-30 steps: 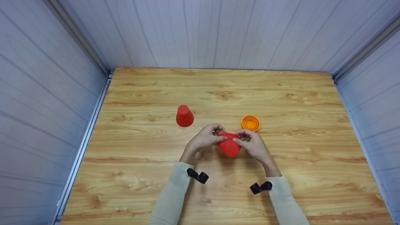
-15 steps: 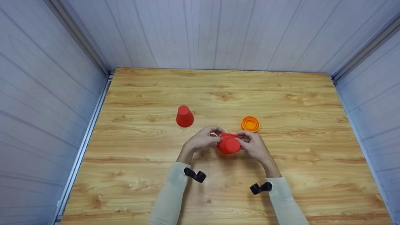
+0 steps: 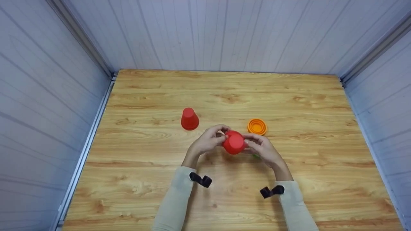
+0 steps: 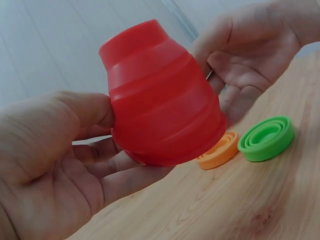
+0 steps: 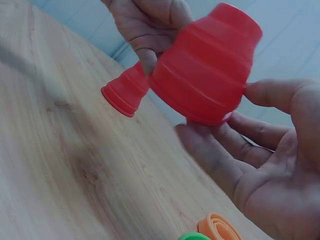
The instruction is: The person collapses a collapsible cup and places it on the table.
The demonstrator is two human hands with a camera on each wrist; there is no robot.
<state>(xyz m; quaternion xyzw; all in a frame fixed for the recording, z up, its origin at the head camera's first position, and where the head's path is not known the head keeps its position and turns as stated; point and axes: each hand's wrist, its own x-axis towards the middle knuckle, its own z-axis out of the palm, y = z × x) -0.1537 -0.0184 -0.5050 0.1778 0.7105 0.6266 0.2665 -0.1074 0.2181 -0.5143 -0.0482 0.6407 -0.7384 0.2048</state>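
Between my two hands I hold a red collapsible cup (image 3: 235,143) above the table, drawn out tall with its base up and its wide rim down. My left hand (image 3: 208,141) pinches it, thumb on the ribbed wall and fingers under the rim, as the left wrist view shows (image 4: 167,100). On the other side my right hand (image 3: 266,152) grips it, thumb against the wall (image 5: 215,70) and fingertips at the rim. A flattened orange collapsible cup (image 3: 257,127) lies just beyond the right hand. Beside it is a flattened green one (image 4: 266,139), mostly hidden by that hand in the head view.
A second red collapsible cup (image 3: 189,120) stands extended, rim down, on the wooden table (image 3: 144,183), beyond and left of my left hand. Pale panel walls (image 3: 205,35) close off the back and both sides of the table.
The held cup has tilted so that its base faces the head camera more directly, and it has shifted slightly away from me. My right fingers have shifted on it. The other cups stay put.
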